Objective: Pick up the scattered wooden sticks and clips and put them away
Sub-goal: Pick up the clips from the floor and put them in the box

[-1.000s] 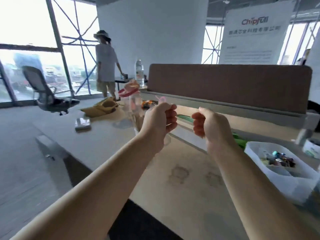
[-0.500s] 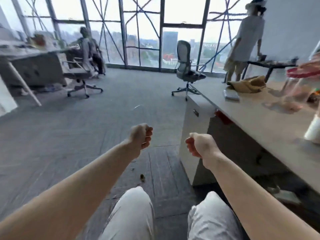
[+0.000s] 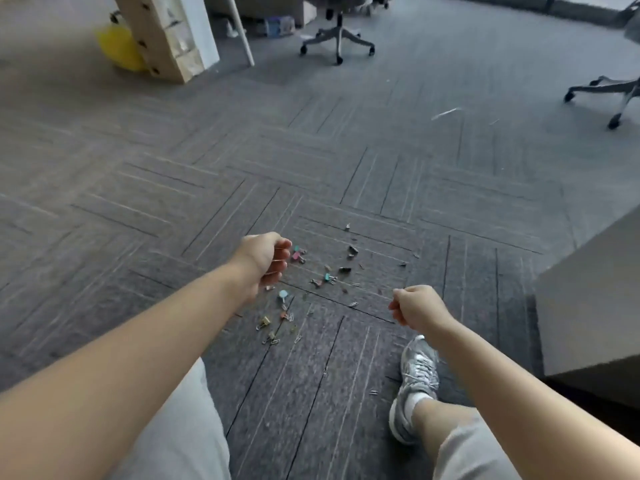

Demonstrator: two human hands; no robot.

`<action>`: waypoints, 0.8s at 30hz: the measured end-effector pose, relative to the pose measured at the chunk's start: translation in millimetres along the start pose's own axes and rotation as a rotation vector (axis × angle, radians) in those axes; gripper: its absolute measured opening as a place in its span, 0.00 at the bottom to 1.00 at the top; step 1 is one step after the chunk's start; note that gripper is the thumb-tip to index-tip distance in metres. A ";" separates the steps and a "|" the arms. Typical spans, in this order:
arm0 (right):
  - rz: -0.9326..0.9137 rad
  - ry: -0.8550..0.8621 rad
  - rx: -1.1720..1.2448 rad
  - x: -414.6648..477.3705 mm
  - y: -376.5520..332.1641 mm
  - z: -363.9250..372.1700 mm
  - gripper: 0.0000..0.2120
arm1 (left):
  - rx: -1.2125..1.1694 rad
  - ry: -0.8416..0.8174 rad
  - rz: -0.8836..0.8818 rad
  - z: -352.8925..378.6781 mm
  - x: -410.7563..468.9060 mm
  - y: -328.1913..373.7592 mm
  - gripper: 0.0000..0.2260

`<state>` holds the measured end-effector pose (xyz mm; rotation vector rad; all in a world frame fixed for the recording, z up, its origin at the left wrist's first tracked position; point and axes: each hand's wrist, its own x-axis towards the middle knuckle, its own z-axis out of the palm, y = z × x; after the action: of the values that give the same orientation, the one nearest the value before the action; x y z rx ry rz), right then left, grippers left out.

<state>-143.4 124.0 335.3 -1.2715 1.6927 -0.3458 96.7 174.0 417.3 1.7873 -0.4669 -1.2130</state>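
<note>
Left hand (image 3: 265, 259): reached out over the carpet (image 3: 346, 161), left of the middle, just above the near-left edge of the scatter.
Left grip: fingers (image 3: 282, 263) curled in together towards the palm; nothing showed inside them.
Right hand (image 3: 417, 306): held out over the carpet, nearer and to the right of the scatter, apart from the left hand.
Right grip: closed in a fist with the thumb against the forefinger; nothing could be seen in it.
Clips (image 3: 327, 278): strewn on the carpet between the two hands and a little beyond them, none of them picked up.
Coloured clips: a pink and teal pair (image 3: 297, 254) lay just beside the left fingertips, a pale blue one (image 3: 283, 294) below that hand, and a gold one (image 3: 265, 320) nearer still.
Dark clips (image 3: 352, 250): lay at the far side of the scatter.
Paper clips (image 3: 353, 304): small wire ones mixed in, with one stray (image 3: 373, 392) near the shoe.
Wooden sticks: could not be made out among the clips; a thin pale strip (image 3: 446, 112) lay far right on the carpet, too blurred to tell what it was.
Shoe (image 3: 417, 372): a grey trainer flat on the carpet, under the right forearm.
Trousers (image 3: 180, 427): light grey, over the near knees.
Chair base (image 3: 337, 39): wheeled, far middle; a second one (image 3: 609, 95) far right.
Yellow bag (image 3: 117, 46): far left, behind a wooden rack (image 3: 166, 32).
</note>
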 end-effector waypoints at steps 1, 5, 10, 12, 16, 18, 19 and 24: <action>0.016 -0.061 -0.045 17.8 -2.3 28.7 0.19 | 0.012 0.031 -0.030 -18.6 19.4 -7.8 0.11; 0.072 -0.252 -0.231 83.0 2.7 142.9 0.15 | 0.089 0.094 -0.154 -83.3 102.7 -52.0 0.10; 0.051 -0.330 -0.464 146.9 21.9 264.5 0.08 | 0.197 0.076 -0.311 -132.6 203.4 -124.8 0.10; 0.030 -0.332 -0.522 171.5 30.2 306.0 0.05 | 0.227 0.043 -0.365 -142.9 240.4 -161.1 0.09; -0.039 -0.296 -0.588 224.6 40.9 370.1 0.12 | 0.255 -0.025 -0.471 -148.5 302.5 -240.7 0.06; -0.058 -0.278 -0.587 250.7 46.6 391.1 0.15 | 0.245 -0.065 -0.533 -144.5 322.0 -278.1 0.05; -0.070 -0.262 -0.586 262.7 49.2 399.0 0.16 | 0.238 -0.086 -0.560 -141.8 330.1 -295.2 0.04; -0.262 -0.177 -0.633 302.3 52.0 431.6 0.21 | 0.152 -0.137 -0.596 -133.3 348.4 -361.3 0.04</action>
<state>175.5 16.6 -73.6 -1.9302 1.5338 0.1718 309.2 177.1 -56.5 2.0590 -0.0955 -1.7524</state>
